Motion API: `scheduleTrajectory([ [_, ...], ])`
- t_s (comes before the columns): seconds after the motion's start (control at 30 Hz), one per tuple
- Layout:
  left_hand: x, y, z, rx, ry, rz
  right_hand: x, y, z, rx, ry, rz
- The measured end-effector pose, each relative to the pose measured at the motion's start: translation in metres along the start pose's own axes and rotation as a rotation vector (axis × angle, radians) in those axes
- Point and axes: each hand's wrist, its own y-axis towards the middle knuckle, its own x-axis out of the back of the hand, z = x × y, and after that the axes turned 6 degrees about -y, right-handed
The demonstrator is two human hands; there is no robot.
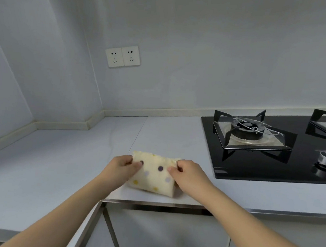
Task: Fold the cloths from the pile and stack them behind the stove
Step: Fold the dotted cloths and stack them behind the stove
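Folded cream dotted cloth lay on pale grey counter, left of black glass stove — left hand and right hand pinched its far corners.

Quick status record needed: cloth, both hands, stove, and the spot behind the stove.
cloth: cream polka-dot cloth, folded, lying near the counter front edge
left hand: left hand pinches its left edge
right hand: right hand pinches its right edge
stove: black gas stove, right of the cloth
behind stove: no stacked cloths visible
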Motion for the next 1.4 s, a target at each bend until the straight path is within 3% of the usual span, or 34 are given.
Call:
scheduleTrajectory([
  [0.13, -0.032, 0.046, 0.005, 0.073, 0.156, -0.136, -0.001, 0.037, -0.011, -0.117, -0.144, -0.008],
  [0.37, -0.057, 0.074, 0.016, 0.034, 0.673, -0.233, -0.005, 0.074, -0.028, -0.154, -0.343, -0.029],
  [0.5, -0.063, 0.078, 0.014, 0.048, 0.741, -0.257, -0.005, 0.083, -0.03, -0.148, -0.363, 0.022],
  [0.6, -0.067, 0.083, 0.013, 0.102, 0.754, -0.217, -0.003, 0.086, -0.035, -0.159, -0.225, 0.03],
  [0.67, -0.064, 0.085, 0.012, 0.197, 0.531, -0.183, -0.004, 0.085, -0.039, -0.173, -0.006, 0.016],
  [0.77, -0.056, 0.073, -0.002, 0.263, -0.012, -0.129, 0.005, 0.072, -0.034, -0.211, 0.446, -0.016],
  [0.9, -0.047, 0.044, -0.023, 0.302, -0.27, -0.027, 0.022, 0.051, -0.018, -0.225, 0.723, -0.051],
  [1.03, -0.052, 0.014, -0.042, 0.158, -0.455, -0.059, 0.037, 0.028, 0.005, -0.294, 0.924, -0.11],
  [1.27, -0.056, -0.023, -0.078, -0.111, -0.473, -0.2, 0.044, -0.006, 0.033, -0.337, 0.788, -0.034],
  [1.4, -0.054, -0.024, -0.08, -0.207, -0.343, -0.258, 0.037, -0.006, 0.035, -0.27, 0.678, -0.153],
])
